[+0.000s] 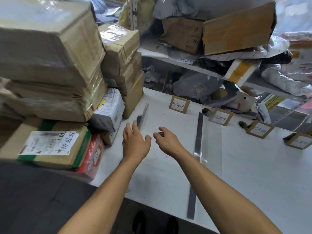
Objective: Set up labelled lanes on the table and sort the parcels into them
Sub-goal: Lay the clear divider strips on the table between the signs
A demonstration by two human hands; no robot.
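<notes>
Over the table (253,174), both hands (135,141) hover empty

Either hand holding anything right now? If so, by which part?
Nothing held. Left hand and right hand both hover empty over the table, fingers loosely spread.

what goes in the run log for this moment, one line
left hand open over table | right hand open, empty | four lane signs up | parcels unsorted at left

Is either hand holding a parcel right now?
No. The left hand and right hand both hover empty over the white table, beside the stacked parcels.
</notes>
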